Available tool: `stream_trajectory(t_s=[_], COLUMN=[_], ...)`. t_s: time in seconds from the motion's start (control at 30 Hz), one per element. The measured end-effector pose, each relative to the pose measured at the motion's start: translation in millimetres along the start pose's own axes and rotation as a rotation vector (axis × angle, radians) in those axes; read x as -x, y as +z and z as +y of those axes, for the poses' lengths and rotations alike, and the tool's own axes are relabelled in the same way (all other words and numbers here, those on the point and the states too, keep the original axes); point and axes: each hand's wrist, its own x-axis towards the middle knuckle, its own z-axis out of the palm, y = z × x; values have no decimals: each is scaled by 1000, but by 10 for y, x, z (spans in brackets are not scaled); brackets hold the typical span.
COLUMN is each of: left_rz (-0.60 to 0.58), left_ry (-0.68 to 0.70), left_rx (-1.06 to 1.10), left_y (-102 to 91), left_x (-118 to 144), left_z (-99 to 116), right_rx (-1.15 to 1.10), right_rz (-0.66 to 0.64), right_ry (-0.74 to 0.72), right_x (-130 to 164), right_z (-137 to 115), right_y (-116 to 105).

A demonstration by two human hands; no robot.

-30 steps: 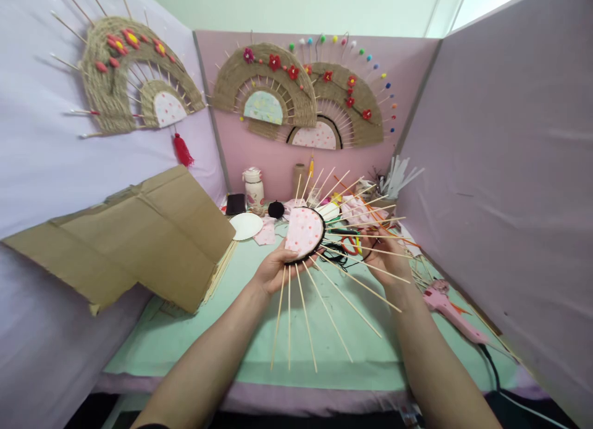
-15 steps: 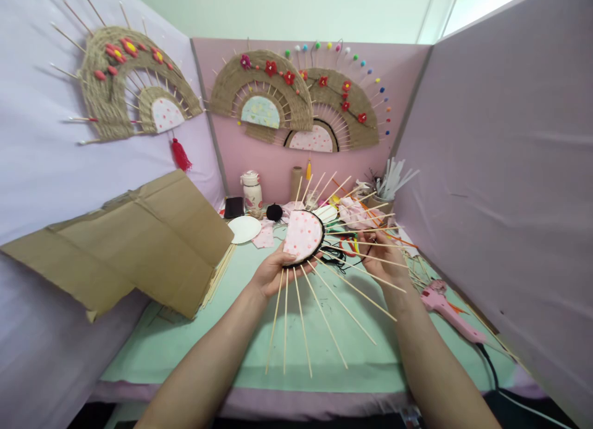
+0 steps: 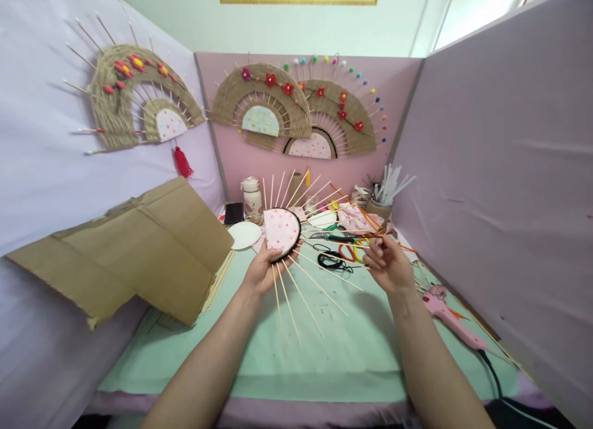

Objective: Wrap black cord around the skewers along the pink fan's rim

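Over the green worktop (image 3: 352, 342): left hand (image 3: 260, 270) grips skewer fan frame (image 3: 280, 231), right hand (image 3: 388, 265) pinches black cord (image 3: 330, 261); likely weaving prep, next needs cord threaded between skewers.

The left hand (image 3: 260, 272) grips the skewer fan (image 3: 281, 231) above the desk (image 3: 324, 349) — the right hand (image 3: 388, 265) pinches black thread (image 3: 330, 261).

Table covered with a pale green cloth (image 3: 324, 355). Lying on it: folded brown cardboard sheet (image 3: 139, 250) at left, white paper disc (image 3: 244, 234), coiled black cord (image 3: 330, 262), pink glue gun (image 3: 447, 315) at right edge. Small patterned bottle (image 3: 252, 199) and dark box (image 3: 234, 212) stand at the back.
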Motion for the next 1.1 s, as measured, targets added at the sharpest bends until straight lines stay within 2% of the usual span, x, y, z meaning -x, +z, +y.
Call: stream_trajectory(t_s=[0.17, 0.43, 0.63, 0.77, 1.1], left_rz=[2, -47, -78, -121, -311], left_ry=[-48, -94, -121, -197, -400], left_rx=[-87, -98, -92, -131, -150], left_y=[-14, 4, 16, 13, -13], left_x=[11, 23, 40, 72, 139], left_z=[-6, -22, -3, -2, -114], right_rx=[-18, -142, -169, -136, -108], right_rz=[-28, 27, 173, 270, 189], right_ry=[-72, -49, 12, -12, -65], right_x=[18, 8, -61, -110, -104], right_z=[-28, -47, -30, 16, 75], right_y=[7, -19, -68, -95, -31])
